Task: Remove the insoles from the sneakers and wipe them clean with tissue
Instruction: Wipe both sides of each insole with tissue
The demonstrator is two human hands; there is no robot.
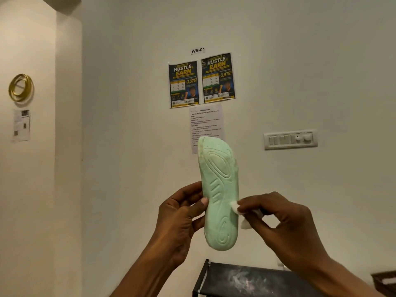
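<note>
Upright, insole [219, 194] in left hand [180, 213]; right hand [276, 219] pinches tissue [235, 207] at its edge.

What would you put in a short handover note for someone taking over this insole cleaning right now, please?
Left hand: grips the green insole by its left edge, upright, grooved underside facing the camera.
Right hand: pinches a wad of white tissue against the insole's right edge.
Done: this insole is out of its sneaker and wiping is under way.
Left: finish wiping it. No sneakers or second insole are in view, so check those. A black rack sits below the hands.
</note>
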